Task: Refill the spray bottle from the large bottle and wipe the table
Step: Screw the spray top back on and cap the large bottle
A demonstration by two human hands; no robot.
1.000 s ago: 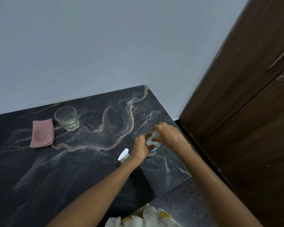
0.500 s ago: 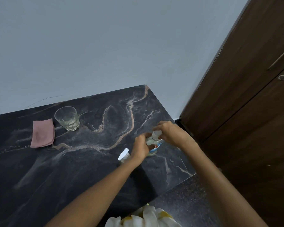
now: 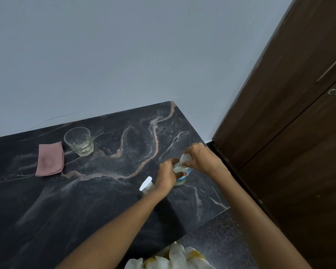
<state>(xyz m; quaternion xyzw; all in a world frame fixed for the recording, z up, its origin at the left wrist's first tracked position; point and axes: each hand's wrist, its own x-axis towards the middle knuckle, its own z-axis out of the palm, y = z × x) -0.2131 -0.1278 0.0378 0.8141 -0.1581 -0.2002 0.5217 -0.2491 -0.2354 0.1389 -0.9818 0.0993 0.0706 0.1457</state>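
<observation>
The large clear bottle with a blue and red label stands near the right edge of the dark marble table. My left hand grips its body. My right hand pinches the white cap at its top. Just left of my left wrist stands the small spray bottle, with its white nozzle upright. A folded pink cloth lies at the far left of the table.
A clear glass with a little liquid stands beside the pink cloth near the wall. A dark wooden door rises at the right. White and yellow fabric shows at the bottom edge.
My right hand has shifted slightly round the cap, and the cap shows more between the fingers. The left hand and the other objects stay where they were.
</observation>
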